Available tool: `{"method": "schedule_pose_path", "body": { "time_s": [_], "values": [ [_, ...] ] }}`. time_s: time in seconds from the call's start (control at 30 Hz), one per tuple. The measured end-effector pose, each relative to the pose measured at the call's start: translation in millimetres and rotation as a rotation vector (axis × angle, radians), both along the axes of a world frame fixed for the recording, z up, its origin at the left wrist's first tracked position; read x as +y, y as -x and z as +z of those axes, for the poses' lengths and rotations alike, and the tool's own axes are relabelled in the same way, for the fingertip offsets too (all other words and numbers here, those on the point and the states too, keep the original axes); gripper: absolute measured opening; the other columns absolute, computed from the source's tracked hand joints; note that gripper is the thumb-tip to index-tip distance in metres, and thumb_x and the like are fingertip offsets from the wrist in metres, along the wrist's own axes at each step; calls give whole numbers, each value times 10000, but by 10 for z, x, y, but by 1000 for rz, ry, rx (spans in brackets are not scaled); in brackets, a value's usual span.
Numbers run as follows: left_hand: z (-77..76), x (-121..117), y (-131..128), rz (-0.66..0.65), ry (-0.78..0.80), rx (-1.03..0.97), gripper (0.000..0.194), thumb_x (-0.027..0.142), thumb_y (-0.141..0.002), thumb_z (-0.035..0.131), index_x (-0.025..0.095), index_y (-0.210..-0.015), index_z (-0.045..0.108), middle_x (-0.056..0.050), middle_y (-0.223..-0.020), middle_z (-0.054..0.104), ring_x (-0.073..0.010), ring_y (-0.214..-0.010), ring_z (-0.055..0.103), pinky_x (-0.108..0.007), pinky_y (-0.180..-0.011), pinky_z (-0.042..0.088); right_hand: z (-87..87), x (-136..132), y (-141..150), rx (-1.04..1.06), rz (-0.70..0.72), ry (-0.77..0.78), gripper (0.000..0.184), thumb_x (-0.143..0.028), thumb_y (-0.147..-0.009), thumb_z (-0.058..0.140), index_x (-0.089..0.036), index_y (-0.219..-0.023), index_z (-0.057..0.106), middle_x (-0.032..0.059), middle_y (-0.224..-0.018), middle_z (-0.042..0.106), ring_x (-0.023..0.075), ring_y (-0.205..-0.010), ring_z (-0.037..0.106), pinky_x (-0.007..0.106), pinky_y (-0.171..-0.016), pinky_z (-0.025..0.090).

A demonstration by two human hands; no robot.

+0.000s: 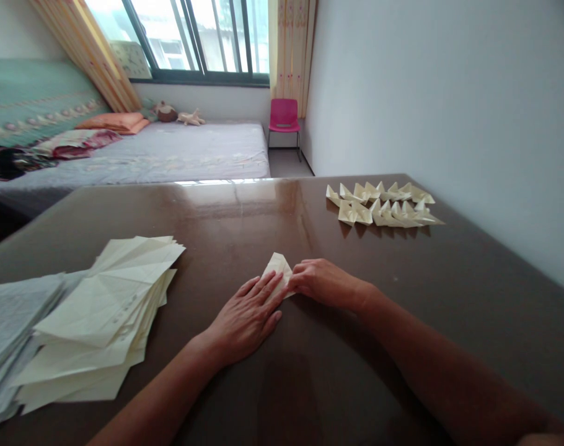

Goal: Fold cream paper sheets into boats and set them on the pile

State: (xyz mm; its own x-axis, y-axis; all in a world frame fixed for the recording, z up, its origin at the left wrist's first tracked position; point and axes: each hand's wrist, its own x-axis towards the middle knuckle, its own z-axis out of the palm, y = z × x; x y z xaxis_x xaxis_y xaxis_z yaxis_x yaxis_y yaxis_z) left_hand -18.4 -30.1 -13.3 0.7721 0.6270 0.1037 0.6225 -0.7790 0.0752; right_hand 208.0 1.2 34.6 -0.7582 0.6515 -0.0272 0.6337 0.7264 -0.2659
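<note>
A small folded piece of cream paper lies on the brown table, partly covered by my hands. My left hand rests flat across its lower left part with the fingers stretched out. At the paper's right edge, the fingers of my right hand are curled together in a pinch on it. The fingertips of both hands almost meet. How the paper is folded underneath the left fingers is hidden.
A stack of creased cream sheets lies at the left beside grey sheets. Two rows of folded paper pieces stand at the far right of the glossy table. Beyond are a bed, a pink chair and a wall.
</note>
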Motion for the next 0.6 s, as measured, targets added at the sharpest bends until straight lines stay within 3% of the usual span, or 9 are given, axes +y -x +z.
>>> {"method": "schedule_pose_path", "body": {
  "time_s": [0.1,0.27,0.4,0.53,0.6],
  "values": [
    [35,35,43,-17,31,7,525,346,-979,310,339,-1481,158,5,-1551,217,-174,-1427,188,-355,-1144,168,91,-108,31,-131,27,-49,184,-190,-898,525,-206,-949,701,55,-950,677,181,-890,594,289,-748,394],
    [89,37,94,-26,91,28,520,389,-973,322,383,-1469,168,14,-1566,145,-188,-1436,154,-384,-1151,143,227,-343,134,-292,-99,-73,187,-196,-880,525,-195,-960,694,86,-1063,654,226,-942,588,325,-710,421],
    [102,42,133,-18,111,12,479,409,-967,339,404,-1440,262,31,-1556,194,-184,-1427,191,-376,-1146,156,314,-416,148,-341,-126,-37,201,-172,-867,501,-190,-925,692,89,-1072,652,231,-925,597,320,-687,430],
    [79,58,118,11,78,-37,425,366,-960,374,405,-1383,392,24,-1514,319,-188,-1387,297,-378,-1116,226,245,-262,79,-255,-182,-2,202,-228,-887,477,-194,-884,676,80,-950,674,208,-852,609,289,-669,419],
    [69,69,91,44,53,-80,388,347,-951,397,415,-1326,472,23,-1469,404,-202,-1345,369,-398,-1085,281,115,-130,56,-138,-339,-16,273,-295,-943,399,-188,-934,650,80,-864,665,190,-810,603,283,-687,420]
  ]
}}
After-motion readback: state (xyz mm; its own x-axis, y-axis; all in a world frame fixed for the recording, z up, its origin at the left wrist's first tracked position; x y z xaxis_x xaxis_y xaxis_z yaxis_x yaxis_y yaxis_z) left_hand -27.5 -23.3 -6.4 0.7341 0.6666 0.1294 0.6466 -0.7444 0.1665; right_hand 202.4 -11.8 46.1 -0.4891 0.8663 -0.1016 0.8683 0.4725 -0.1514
